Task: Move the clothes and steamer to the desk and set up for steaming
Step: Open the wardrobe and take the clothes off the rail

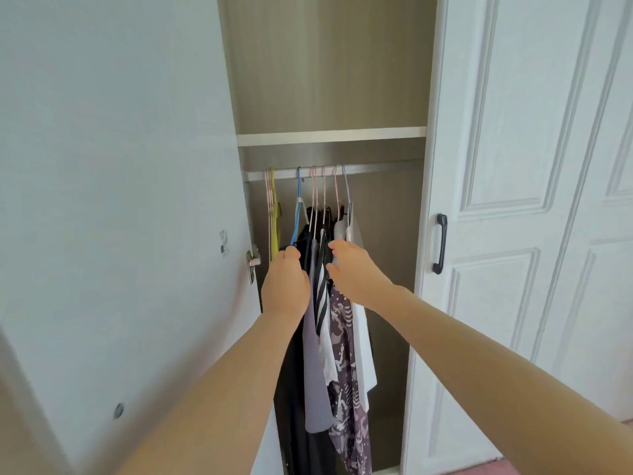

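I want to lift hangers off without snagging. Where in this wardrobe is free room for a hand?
The rail is bare from the lilac hanger to its right end, with open space below, beside the white garment. Nothing shows above the shelf. Left of that, hangers crowd together, where the left hand and right hand reach.

left hand: fingertips buried among clothes, grip unclear | right hand: fingertips hidden behind hanging fabric | dark garment: partly behind left forearm, hem cut by bottom edge | door sticker: too small to read
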